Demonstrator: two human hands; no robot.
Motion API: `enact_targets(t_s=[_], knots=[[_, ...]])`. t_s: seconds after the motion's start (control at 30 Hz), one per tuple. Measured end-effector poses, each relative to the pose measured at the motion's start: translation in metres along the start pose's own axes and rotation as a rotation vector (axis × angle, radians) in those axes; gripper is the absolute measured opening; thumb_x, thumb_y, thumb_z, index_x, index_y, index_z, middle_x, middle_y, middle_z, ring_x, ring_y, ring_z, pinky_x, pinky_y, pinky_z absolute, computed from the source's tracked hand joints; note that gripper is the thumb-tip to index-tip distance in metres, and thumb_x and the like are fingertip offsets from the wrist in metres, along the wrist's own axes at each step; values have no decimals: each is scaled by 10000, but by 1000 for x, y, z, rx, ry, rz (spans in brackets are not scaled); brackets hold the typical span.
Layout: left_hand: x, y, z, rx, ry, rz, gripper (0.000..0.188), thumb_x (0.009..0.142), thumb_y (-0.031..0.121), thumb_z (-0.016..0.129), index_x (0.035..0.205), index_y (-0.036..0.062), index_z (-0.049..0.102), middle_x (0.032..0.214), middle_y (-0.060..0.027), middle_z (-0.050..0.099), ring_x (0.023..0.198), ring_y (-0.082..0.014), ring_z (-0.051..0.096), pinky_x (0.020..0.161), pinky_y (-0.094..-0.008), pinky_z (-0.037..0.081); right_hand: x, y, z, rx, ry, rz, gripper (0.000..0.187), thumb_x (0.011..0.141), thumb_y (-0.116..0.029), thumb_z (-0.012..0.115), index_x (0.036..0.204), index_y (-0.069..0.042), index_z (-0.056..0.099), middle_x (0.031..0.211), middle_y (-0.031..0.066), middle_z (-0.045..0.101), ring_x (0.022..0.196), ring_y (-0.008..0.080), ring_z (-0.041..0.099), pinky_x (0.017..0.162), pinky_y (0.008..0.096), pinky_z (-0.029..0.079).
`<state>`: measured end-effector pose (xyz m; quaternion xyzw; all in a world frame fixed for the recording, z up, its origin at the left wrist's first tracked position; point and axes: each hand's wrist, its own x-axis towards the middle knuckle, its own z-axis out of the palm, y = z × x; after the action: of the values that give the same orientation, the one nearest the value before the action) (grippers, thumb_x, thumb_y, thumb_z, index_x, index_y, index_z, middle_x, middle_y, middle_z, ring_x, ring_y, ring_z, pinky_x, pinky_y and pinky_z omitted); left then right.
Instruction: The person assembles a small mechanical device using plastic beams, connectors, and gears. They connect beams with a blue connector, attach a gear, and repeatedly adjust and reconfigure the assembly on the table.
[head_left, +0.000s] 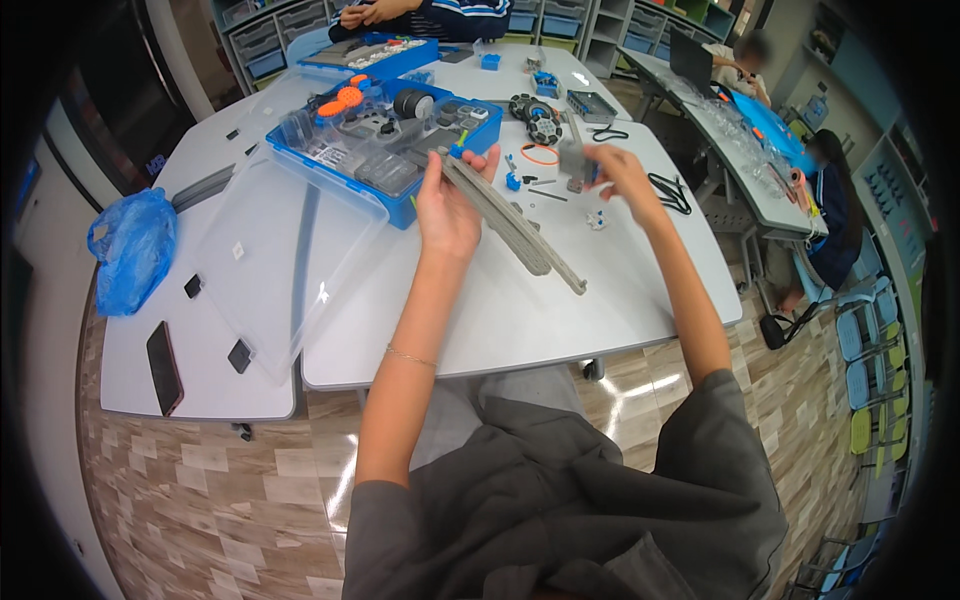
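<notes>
My left hand (450, 215) is closed around a bundle of long grey plastic building beams (515, 230), which slants down to the right over the white table. A small blue and green connector (457, 150) shows at the beams' upper end. Farther right, my right hand (622, 180) is bent with its fingers closed at a grey plastic piece (575, 160), blurred by motion. Small blue parts (513, 182), dark rods (548, 195) and an orange ring (540, 154) lie between the hands. A small pale part (597, 220) rests below my right hand.
A blue parts box (400, 210) with wheels, gears and grey pieces stands behind my left hand. Its clear lid (320, 250) lies at left, near a phone (165, 367) and a blue plastic bag (137, 250). Black wheels (545, 127) and cables (670, 193) are beyond. Other people sit nearby.
</notes>
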<state>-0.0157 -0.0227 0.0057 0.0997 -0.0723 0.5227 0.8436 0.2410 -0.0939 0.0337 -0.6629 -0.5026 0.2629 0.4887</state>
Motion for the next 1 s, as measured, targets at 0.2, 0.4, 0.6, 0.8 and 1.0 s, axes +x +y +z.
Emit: enact_targets(t_s=[0.2,0.4,0.6,0.8,1.0], knots=[[-7,-13,0,182,29,-89,296,1019,285,497,942,0,504,853,-143,583,869,-265,617,1100,-501,433,102,47,-19,-577,312,-56,528,811,-473,696,1108,-39,654,901,154,703,818,252,686,741,358,525],[-14,-28,1,281,60,-234,297,1020,315,494,966,23,516,852,-118,584,852,-254,639,1060,-518,474,112,74,8,-912,424,-247,540,799,-413,742,1180,-50,619,1039,185,685,947,331,652,854,427,493],[-17,-23,12,209,-121,-268,356,1034,325,454,1099,-19,518,855,-100,573,761,-196,624,998,-476,526,67,25,54,-637,289,-759,404,809,-189,738,1146,-5,613,1157,145,594,1047,289,569,905,390,470],[-36,-13,40,312,-218,-329,486,1045,329,408,1290,-91,420,868,-76,516,490,-91,480,576,-274,612,6,-20,123,-95,-300,-685,317,838,-258,680,1052,-26,645,1072,103,604,1066,263,556,905,371,447],[-41,-1,47,272,-347,-318,514,1051,348,379,1306,-98,389,824,-56,440,476,-57,436,609,-278,623,-29,-34,178,-65,-284,-598,301,845,-237,659,1052,-22,626,1040,98,605,1023,254,575,885,363,463]])
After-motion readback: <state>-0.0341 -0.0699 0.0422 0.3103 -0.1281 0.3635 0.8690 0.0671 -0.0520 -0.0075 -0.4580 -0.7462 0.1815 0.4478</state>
